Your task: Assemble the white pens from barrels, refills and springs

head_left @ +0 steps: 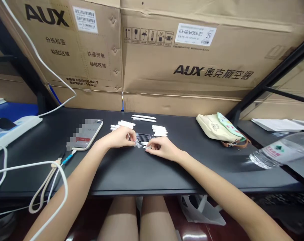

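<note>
My left hand (119, 137) pinches a small transparent plastic piece (138, 144) at the front of a row of thin transparent strips (144, 137). My right hand (164, 149) lies just to the right, its fingertips at small white pieces (144, 145). Whether it grips one is too small to tell. Loose white plastic sticks lie in groups behind and beside my hands: one (123, 124) at the left, one (144, 117) at the back, and one (159, 130) at the right. All of this rests on a black table (141, 172).
A smartphone (88, 135) with a cable lies left of my hands, near a white power strip (16, 129). A cream bag (218, 129) sits at the right, with a plastic water bottle (279, 150) beyond it. Large cardboard boxes (179, 57) stand behind the table.
</note>
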Action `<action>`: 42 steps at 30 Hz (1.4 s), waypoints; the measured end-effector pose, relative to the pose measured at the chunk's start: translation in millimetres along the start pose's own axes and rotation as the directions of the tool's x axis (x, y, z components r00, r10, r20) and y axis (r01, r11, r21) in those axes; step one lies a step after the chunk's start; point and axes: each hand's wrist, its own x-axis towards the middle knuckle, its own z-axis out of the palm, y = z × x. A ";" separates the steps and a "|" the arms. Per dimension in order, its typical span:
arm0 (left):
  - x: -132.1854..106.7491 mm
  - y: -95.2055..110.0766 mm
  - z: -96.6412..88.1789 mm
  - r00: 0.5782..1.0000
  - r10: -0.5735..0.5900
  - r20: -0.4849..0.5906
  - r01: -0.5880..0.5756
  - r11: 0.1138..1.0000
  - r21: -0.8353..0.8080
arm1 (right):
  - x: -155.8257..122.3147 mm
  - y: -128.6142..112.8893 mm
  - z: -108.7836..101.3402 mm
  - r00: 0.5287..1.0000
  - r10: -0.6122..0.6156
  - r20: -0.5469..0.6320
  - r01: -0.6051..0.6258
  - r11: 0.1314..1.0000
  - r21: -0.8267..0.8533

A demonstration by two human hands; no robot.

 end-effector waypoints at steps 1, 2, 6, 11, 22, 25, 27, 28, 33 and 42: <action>-1.3 0.4 -1.2 1.000 -0.001 0.030 0.001 1.000 0.010 | -0.9 -0.2 -0.1 1.000 -0.006 0.019 0.006 1.000 -0.007; -2.1 0.6 -2.1 0.999 -0.004 0.043 0.003 1.000 0.020 | -1.1 -0.2 -0.6 0.999 -0.009 0.033 0.010 1.000 -0.013; -2.0 -1.5 -1.9 0.999 -0.034 0.040 0.032 0.998 0.052 | 0.1 -0.7 -2.5 0.999 -0.007 0.052 0.010 0.999 -0.043; 0.5 -4.0 1.2 0.996 -0.075 0.055 0.069 0.993 0.099 | -0.3 -1.7 -2.7 0.997 -0.011 0.070 0.017 0.996 -0.087; -1.1 -1.1 -0.2 0.998 -0.031 0.059 0.030 1.000 0.009 | 0.2 0.2 -4.2 0.995 -0.063 0.071 0.072 0.989 -0.131; -0.2 5.1 1.0 0.998 -0.004 -0.058 -0.003 0.993 -0.119 | 2.7 -0.7 -8.2 0.998 -0.034 -0.053 0.032 0.999 -0.041; 1.9 9.2 4.7 0.995 -0.031 -0.095 0.005 0.966 -0.260 | 4.5 -1.1 -11.6 0.989 0.025 -0.143 -0.019 0.999 0.041; 3.3 10.8 7.3 0.995 -0.051 -0.091 0.018 0.941 -0.337 | 5.3 -1.1 -13.1 0.982 0.062 -0.178 -0.048 0.995 0.083; 10.0 11.9 19.3 0.997 -0.069 -0.027 0.043 0.842 -0.538 | 6.4 0.5 -14.3 0.956 0.158 -0.248 -0.108 0.973 0.206; 11.4 11.7 23.0 0.999 -0.045 -0.025 0.024 0.841 -0.541 | 5.2 0.1 -17.4 0.973 0.079 -0.218 -0.047 0.988 0.150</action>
